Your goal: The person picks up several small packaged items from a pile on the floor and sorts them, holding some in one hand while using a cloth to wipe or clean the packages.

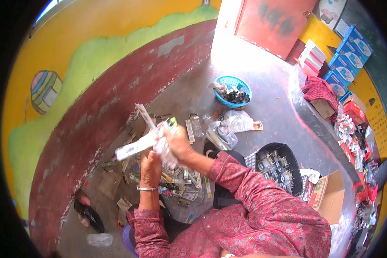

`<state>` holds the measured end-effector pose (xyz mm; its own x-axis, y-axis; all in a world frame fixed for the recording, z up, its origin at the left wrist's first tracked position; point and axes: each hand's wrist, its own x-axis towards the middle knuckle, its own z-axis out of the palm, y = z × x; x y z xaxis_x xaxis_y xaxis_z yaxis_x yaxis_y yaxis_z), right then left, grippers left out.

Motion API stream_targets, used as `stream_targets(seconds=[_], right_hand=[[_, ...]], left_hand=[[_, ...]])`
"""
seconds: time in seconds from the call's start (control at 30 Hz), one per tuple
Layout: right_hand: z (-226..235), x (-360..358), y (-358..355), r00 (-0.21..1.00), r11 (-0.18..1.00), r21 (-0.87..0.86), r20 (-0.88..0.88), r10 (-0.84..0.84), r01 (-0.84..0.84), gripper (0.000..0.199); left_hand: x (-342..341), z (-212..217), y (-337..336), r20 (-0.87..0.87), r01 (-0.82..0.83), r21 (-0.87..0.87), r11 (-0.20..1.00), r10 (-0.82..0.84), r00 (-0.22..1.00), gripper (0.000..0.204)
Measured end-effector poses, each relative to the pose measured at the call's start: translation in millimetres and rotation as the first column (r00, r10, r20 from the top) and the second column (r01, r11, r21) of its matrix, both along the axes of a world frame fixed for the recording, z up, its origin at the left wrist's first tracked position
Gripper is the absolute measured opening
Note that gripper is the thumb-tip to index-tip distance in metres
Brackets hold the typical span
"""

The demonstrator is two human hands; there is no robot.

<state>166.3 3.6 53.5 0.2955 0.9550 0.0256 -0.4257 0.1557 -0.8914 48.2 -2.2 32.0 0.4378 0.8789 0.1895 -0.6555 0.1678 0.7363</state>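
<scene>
White plastic shows brightest in the head view: a long flat white packet (135, 146) is held up slantwise above the grey floor (271, 94), its lower end pointing left toward the dark red band of the painted wall (86, 116). The left hand (150, 167), with a thin bangle (147, 188) at the wrist, is curled shut just under the packet's right end, though the view does not show plainly whether it grips the packet or the wrapping beside it. The right hand (178, 144) is closed round a bunch of crinkled clear wrappers (164, 148), which touch the same end of the packet. A narrow strip (144, 115) sticks upward from the bunch.

Below the hands a heap of small packets (182, 182) lies spread on the floor, with more strewn toward the wall. Both forearms wear patterned red sleeves (253, 202). Just right of the heap sits a crumpled clear plastic bag (230, 127), and beyond it a blue basket (232, 90) holding dark pieces. Near the right elbow stands a black tub (277, 167) filled with small packets, with a cardboard box (329, 198) beside it. Along the right rim a ledge carries blue-and-white boxes (346, 60), a red cloth (320, 92) and mixed small goods. A dark sandal (88, 213) lies at lower left by the wall.
</scene>
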Motion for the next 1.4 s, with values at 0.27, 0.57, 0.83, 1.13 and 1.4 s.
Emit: stream_targets(seconds=[0.27, 0.57, 0.83, 1.13, 1.4], right_hand=[[1, -35, -27, 0.924, 0.991, 0.134, 0.378, -0.063, 0.013, 0.019], [1, -6, -11, 0.796, 0.980, -0.014, 0.585, -0.152, 0.198, 0.019], [-2, 5, -1, 0.950, 0.977, -0.167, 0.303, -0.077, 0.132, 0.018], [4, -12, -27, 0.715, 0.969, 0.072, 0.663, -0.223, 0.235, 0.022], [5, -15, -27, 0.832, 0.987, 0.084, 0.530, -0.162, 0.139, 0.028]], left_hand=[[-15, 9, 7, 0.219, -0.083, -0.418, 0.904, 0.189, 0.957, 0.035], [7, 2, 7, 0.404, 0.084, -0.354, 0.931, 0.072, 0.912, 0.065], [12, 15, 1, 0.467, 0.202, -0.244, 0.948, -0.067, 0.882, 0.094], [11, 13, 4, 0.213, 0.007, -0.279, 0.960, 0.055, 0.975, 0.053], [-7, -1, 20, 0.291, 0.060, -0.249, 0.967, 0.015, 0.957, 0.047]])
